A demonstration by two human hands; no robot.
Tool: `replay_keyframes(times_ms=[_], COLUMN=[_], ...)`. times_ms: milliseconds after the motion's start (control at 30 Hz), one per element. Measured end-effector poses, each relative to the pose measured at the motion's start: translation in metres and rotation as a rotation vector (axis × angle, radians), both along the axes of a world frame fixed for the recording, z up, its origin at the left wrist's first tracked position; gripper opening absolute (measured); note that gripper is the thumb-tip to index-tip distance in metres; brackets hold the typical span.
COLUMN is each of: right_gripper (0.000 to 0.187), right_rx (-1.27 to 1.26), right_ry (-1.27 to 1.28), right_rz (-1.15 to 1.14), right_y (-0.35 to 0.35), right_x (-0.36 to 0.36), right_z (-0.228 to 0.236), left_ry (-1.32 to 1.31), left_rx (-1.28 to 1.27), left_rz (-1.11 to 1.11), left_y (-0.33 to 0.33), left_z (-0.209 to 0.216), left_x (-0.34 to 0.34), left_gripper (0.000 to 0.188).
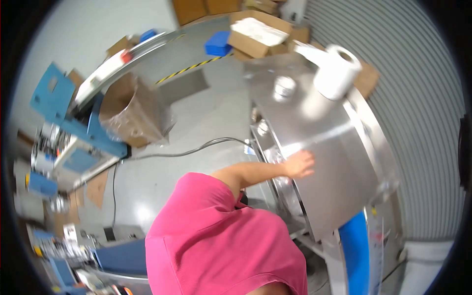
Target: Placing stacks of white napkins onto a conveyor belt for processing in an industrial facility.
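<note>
My left hand (299,164), at the end of a bare forearm below a pink sleeve, reaches across to the right. It is over the near left edge of a shiny metal table (339,162). Its fingers look stretched out, slightly blurred, with nothing visible in them. Whether the palm presses on the metal I cannot tell. Just below the hand, beside the table edge, clear plastic (287,191) lies on a lower shelf. My right hand is out of the picture.
Farther along the table stand a large white roll (337,72) and a small white roll (284,86). A blue conveyor belt (355,248) runs off the near end. Left are a plastic-lined cardboard box (130,110) and a blue machine (88,130). A black cable (189,152) crosses the floor.
</note>
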State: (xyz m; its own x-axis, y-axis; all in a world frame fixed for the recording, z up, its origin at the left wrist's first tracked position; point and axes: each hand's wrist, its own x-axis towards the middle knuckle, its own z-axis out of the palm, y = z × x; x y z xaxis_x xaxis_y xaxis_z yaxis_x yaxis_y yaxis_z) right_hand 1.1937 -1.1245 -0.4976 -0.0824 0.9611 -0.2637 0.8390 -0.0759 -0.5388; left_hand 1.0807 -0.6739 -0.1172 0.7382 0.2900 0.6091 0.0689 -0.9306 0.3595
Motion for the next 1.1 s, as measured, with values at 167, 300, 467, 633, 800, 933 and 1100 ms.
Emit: replay_keyframes(times_ms=[167, 300, 467, 633, 800, 933, 1100], right_gripper=[0.022, 0.022, 0.022, 0.023, 0.023, 0.03, 0.032], right_rx=[0.027, 0.023, -0.092, -0.237, -0.441, -0.556, -0.441], right_ry=[0.077, 0.208, 0.389, 0.566, 0.713, 0.686, 0.749], right_rz=[0.222, 0.313, 0.493, 0.556, 0.509, 0.348, 0.464], right_y=[0.203, 0.365, 0.54, 0.685, 0.78, 0.912, 1.025], right_x=[0.042, -0.014, -0.116, -0.238, -0.349, -0.483, -0.612], right_z=[0.031, 0.039, 0.06, 0.112, 0.199, 0.31, 0.449], left_ry=[0.013, -0.091, 0.016, -0.06, -0.104, -0.215, -0.399], left_rx=[-0.073, -0.269, -0.447, -0.501, -0.612, -0.621, -0.692], left_rz=[-0.149, -0.48, -0.152, 0.179, 0.689, 0.93, 1.218], left_y=[-0.001, 0.023, 0.116, 0.194, 0.239, 0.299, 0.406], left_z=[0.0, 0.052, 0.049, 0.071, 0.042, 0.035, 0.066], left_x=[-0.004, -0.087, -0.215, -0.336, -0.45, -0.539, -0.617], left_gripper=[0.032, 0.031, 0.029, 0.023, 0.017, 0.021, 0.027])
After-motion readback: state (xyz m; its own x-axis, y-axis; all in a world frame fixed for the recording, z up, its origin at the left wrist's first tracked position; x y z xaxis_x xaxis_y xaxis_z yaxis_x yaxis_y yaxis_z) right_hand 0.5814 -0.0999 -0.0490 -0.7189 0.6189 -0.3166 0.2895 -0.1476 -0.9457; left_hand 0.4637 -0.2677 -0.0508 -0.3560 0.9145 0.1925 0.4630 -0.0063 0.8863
